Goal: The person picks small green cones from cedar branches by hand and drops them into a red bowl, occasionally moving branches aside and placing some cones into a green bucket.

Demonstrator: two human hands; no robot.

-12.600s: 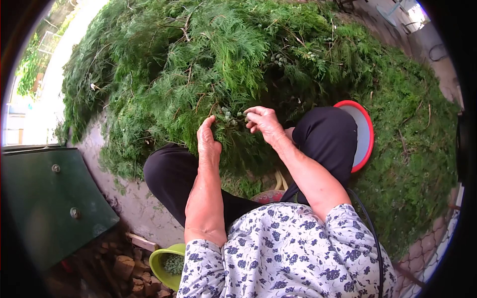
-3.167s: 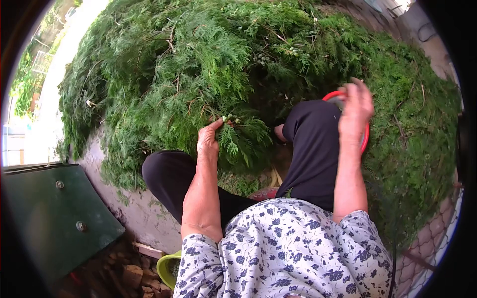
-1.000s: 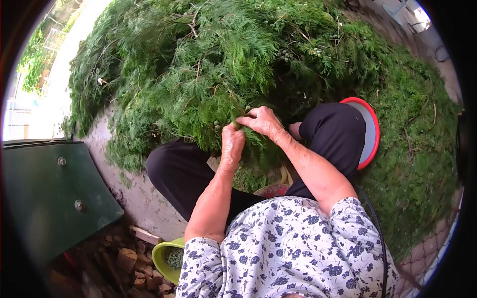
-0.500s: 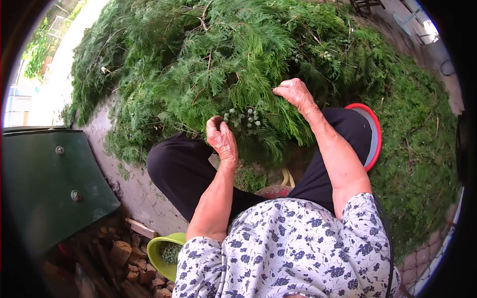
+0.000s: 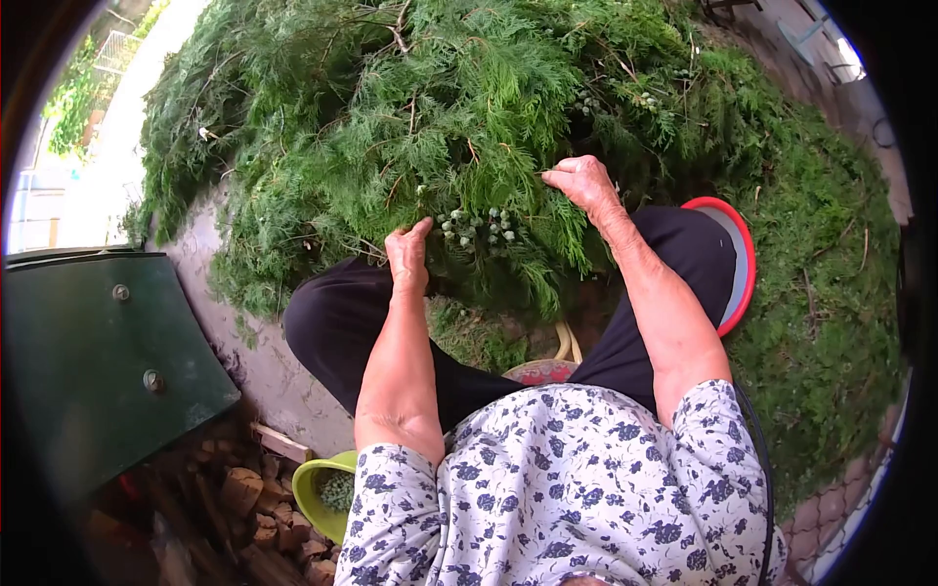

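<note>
A cluster of round, pale green cones [image 5: 479,229] hangs among feathery evergreen sprays in front of me. My left hand [image 5: 407,258] is just left of the cones, fingers curled in and thumb toward them; whatever it may hold is hidden. To the right of the cluster, my right hand [image 5: 584,188] pinches the edge of a leafy evergreen branch [image 5: 513,166], with the fingertips partly lost in the foliage.
A large heap of cut evergreen branches [image 5: 293,127] fills the front and right. By my right knee stands a red-rimmed basin [image 5: 747,264]. At lower left are a lime-green bowl [image 5: 305,493] of cones, chopped firewood [image 5: 241,490] and a dark green metal panel [image 5: 88,361].
My left hand has shifted left and turned, leaving more of the cone cluster in view. My right hand stays almost in place on the branch.
</note>
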